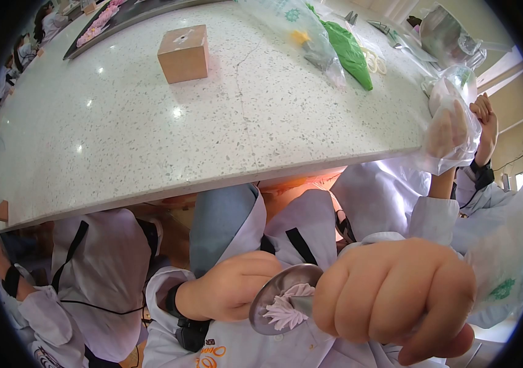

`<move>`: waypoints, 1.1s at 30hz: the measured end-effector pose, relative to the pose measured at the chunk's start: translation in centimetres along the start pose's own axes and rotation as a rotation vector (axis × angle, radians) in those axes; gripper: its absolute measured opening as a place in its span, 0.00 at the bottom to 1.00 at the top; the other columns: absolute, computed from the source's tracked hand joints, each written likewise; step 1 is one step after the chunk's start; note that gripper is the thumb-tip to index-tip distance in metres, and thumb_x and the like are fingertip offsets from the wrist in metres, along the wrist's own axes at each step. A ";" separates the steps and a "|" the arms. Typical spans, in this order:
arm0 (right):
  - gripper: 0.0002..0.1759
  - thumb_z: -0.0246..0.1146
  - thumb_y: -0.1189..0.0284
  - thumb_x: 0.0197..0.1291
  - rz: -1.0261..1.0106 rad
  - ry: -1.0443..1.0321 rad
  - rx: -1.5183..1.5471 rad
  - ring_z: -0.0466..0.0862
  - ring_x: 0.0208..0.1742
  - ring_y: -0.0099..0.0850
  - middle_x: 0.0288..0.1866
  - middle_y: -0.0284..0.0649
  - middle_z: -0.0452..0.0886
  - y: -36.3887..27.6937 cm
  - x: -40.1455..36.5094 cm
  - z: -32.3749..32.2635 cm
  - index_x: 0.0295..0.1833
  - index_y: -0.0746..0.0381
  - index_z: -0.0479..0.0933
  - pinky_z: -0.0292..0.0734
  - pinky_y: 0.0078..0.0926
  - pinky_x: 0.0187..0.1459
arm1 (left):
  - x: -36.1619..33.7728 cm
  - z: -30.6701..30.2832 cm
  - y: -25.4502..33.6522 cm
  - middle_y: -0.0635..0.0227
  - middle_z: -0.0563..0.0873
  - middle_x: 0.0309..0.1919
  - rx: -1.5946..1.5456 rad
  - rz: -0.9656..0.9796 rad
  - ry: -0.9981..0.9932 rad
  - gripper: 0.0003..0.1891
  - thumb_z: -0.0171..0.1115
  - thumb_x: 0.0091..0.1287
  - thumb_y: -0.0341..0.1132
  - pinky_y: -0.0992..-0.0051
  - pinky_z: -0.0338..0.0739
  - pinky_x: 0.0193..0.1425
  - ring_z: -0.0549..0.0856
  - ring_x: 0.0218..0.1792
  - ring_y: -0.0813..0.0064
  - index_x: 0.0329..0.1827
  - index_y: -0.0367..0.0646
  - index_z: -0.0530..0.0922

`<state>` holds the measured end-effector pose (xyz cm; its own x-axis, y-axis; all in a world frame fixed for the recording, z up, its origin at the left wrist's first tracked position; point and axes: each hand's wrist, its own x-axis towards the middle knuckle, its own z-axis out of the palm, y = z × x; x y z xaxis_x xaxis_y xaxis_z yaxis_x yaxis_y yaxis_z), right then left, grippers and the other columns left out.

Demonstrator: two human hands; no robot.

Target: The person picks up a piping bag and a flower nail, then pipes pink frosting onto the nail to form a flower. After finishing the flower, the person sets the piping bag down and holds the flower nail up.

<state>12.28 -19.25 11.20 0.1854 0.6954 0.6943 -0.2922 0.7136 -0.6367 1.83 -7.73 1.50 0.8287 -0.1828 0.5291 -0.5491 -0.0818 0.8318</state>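
My left hand is closed beside a round metal flower nail, whose stem is hidden behind its disc and my fingers. On the tilted disc sits a ruffled pale pink cream flower. My right hand, large and close to the camera, is wrapped in a fist round a piping bag of clear plastic with a green print. From the fist a metal piping tip points left and overlaps the cream petals. Both hands are over my lap, below the table edge.
On the speckled white table stand a wooden block with a hole on top, a green piping bag and a dark tray with pink flowers. A metal bowl is far right. A co-worker's plastic-covered hand is nearby.
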 end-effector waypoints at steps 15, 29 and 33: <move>0.16 0.44 0.65 0.58 0.009 0.038 -0.055 0.62 0.09 0.26 0.09 0.35 0.58 -0.6 -0.2 0.3 0.23 0.64 0.61 0.60 0.26 0.12 | 0.3 -0.1 0.2 0.57 0.73 0.30 0.032 0.008 -0.029 0.09 0.55 0.47 0.27 0.69 0.67 0.33 0.72 0.29 0.59 0.31 0.33 0.72; 0.17 0.44 0.65 0.58 0.067 -0.045 -0.019 0.63 0.11 0.26 0.11 0.35 0.58 -0.9 0.3 0.0 0.23 0.65 0.62 0.59 0.25 0.13 | 0.4 -0.3 0.5 0.59 0.73 0.31 0.042 0.017 0.001 0.09 0.54 0.45 0.25 0.70 0.66 0.32 0.71 0.28 0.60 0.32 0.34 0.71; 0.17 0.44 0.64 0.58 0.058 -0.051 -0.022 0.62 0.10 0.26 0.10 0.35 0.58 -0.9 0.3 -0.2 0.22 0.65 0.62 0.58 0.24 0.12 | 0.4 -0.4 0.4 0.59 0.73 0.32 0.028 0.023 -0.003 0.10 0.54 0.44 0.23 0.70 0.66 0.32 0.71 0.28 0.60 0.33 0.36 0.71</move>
<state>12.76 -19.66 11.91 0.1204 0.7311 0.6716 -0.2807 0.6740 -0.6834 1.93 -7.49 2.12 0.8156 -0.1876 0.5474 -0.5707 -0.1044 0.8145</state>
